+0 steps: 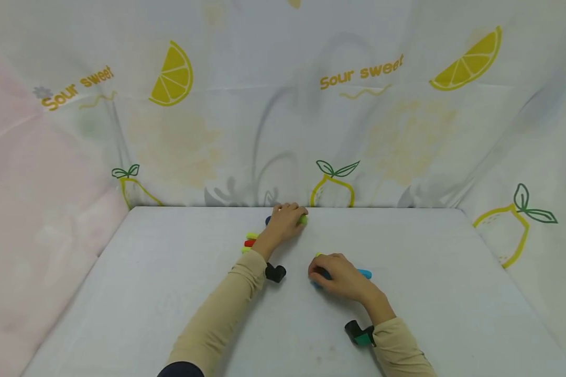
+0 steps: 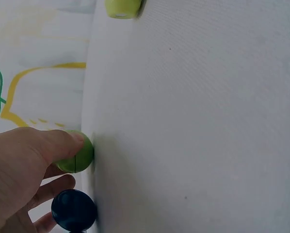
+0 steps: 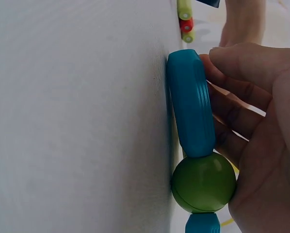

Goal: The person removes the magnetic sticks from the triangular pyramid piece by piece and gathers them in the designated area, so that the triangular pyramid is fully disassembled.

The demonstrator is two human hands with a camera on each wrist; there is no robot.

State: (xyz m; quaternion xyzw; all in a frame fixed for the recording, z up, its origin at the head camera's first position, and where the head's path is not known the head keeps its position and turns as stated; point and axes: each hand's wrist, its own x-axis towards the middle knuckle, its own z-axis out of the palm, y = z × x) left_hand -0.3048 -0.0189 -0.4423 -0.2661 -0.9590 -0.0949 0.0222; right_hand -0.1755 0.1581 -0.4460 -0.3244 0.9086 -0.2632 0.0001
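At the far edge of the table, my left hand (image 1: 286,222) pinches a green ball (image 2: 77,154), the thumb pressed on its near side. A dark blue ball (image 2: 73,210) lies beside the other fingers of that hand. My right hand (image 1: 341,276) is lowered over a blue rod (image 3: 191,104), its fingers reaching behind the rod and the thumb apart from it. One end of the rod meets a green ball (image 3: 204,182) near the palm. A second blue rod (image 3: 203,223) joins that ball's other side and sticks out past the hand (image 1: 365,273).
Left of the left wrist lie a red stick (image 1: 249,243) and two yellow-green sticks (image 1: 252,236), partly behind the arm. A yellow-green piece (image 2: 123,8) shows beyond the right hand. A lemon-printed cloth (image 1: 245,131) hangs behind the white table (image 1: 146,293).
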